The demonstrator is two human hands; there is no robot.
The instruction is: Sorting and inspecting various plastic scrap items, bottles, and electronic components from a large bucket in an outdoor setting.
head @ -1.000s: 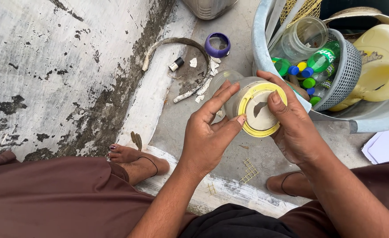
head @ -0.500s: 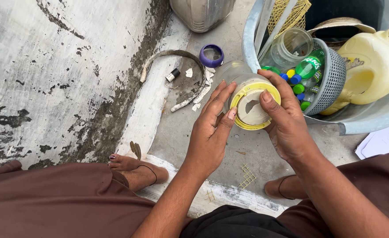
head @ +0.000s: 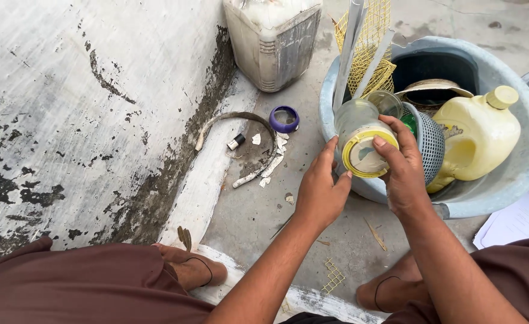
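I hold a clear plastic jar [head: 353,120] with a yellow-rimmed lid [head: 363,157] on its side, lid facing me, at the near rim of a blue-grey tub [head: 498,201]. My right hand [head: 403,171] grips the lid end, thumb on the lid's face. My left hand [head: 321,192] cups the jar's left side, fingers up along it and thumb under the lid. Right behind the jar, inside the tub, sits a grey perforated basket [head: 430,144].
The tub also holds a yellow jug [head: 477,138], yellow mesh [head: 372,36] and pale strips. A dirty white jerrycan [head: 273,42] stands by the stained wall [head: 66,120]. A purple ring lid [head: 284,119], curved strip [head: 234,117] and scraps lie on the concrete. White papers [head: 513,225] lie at right.
Both hands have carried the jar up and away from me, to the tub's rim. The view has tilted, showing more of the tub and the jerrycan.
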